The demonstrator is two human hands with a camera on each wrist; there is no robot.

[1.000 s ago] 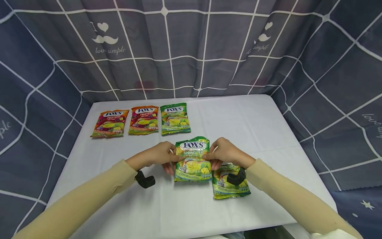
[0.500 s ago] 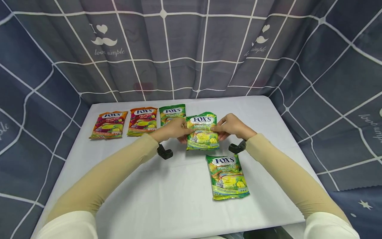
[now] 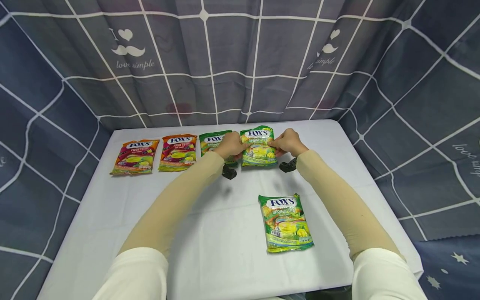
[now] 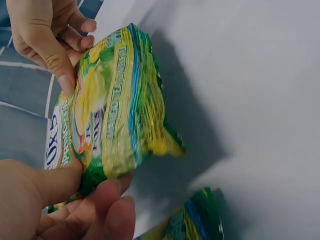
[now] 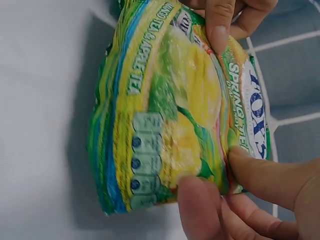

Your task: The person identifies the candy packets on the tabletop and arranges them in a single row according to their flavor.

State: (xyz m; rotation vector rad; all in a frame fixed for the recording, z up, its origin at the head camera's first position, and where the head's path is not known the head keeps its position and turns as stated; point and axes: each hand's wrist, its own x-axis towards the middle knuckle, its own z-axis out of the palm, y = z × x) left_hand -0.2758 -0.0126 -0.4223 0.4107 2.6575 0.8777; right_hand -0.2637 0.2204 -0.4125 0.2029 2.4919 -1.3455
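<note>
A green candy bag (image 3: 258, 152) marked FOX'S Spring Tea is pinched at its two sides between my hands, near the back of the table. My left hand (image 3: 231, 145) grips its left edge, thumb on the front and fingers behind. On the right edge, my right hand (image 3: 288, 142) pinches it the same way. In the left wrist view the bag (image 4: 107, 100) is tilted, its bottom seam above the cloth and a shadow beneath. Just left, another green bag (image 3: 211, 141) lies partly hidden by my left hand. The right wrist view shows the held bag's front (image 5: 175, 110) up close.
Two red-orange FOX'S Fruits bags, one at the far left (image 3: 136, 157) and one beside it (image 3: 178, 153), lie in the back row. A further green Spring Tea bag (image 3: 286, 223) lies nearer the front. White cloth covers the table (image 3: 217, 250); a grey checked curtain (image 3: 232, 54) hangs behind.
Both hands have carried the green candy bag from mid-table toward the back and slightly right, beside the back row. The front green bag, earlier partly covered by the right hand, is now fully visible.
</note>
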